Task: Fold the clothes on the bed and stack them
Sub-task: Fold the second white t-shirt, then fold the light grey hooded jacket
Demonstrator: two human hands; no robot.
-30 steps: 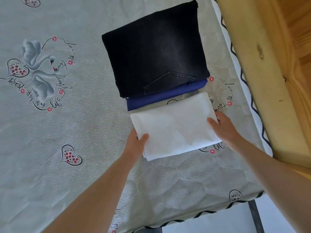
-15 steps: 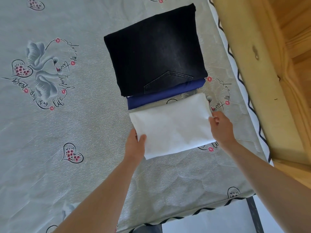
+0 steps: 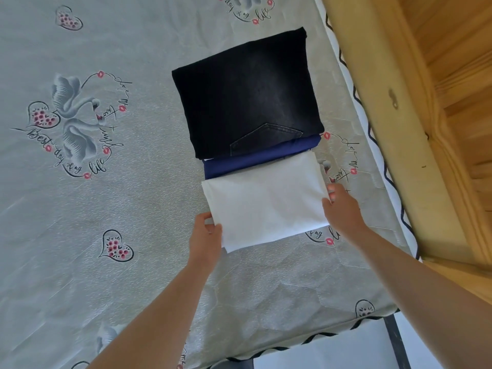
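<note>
A: Where is the white cloth [image 3: 266, 201]?
B: Folded into a rectangle on the bed [image 3: 106, 195], near the bed's right edge and toward its near right corner. Its far edge touches the blue garment [image 3: 255, 162].

A: And the hands?
B: The left hand [image 3: 205, 235] grips the cloth's near left corner, thumb on top and fingers curled round the edge. The right hand [image 3: 342, 209] holds the cloth's right edge, fingers tucked at the side of the fabric; I cannot tell how far they reach underneath.

A: Is the cloth flat?
B: Mostly. Whether it is lifted off the sheet, I cannot tell.

A: What about the stack?
B: The black jeans [image 3: 247, 102] lie folded on top of the blue garment, a back pocket showing at their near edge. Only a strip of the blue one shows, between the jeans and the cloth.

A: Anything else?
B: A wooden wall [image 3: 439, 102] runs along the bed's right edge. The sheet is grey, printed with swans and hearts.
</note>
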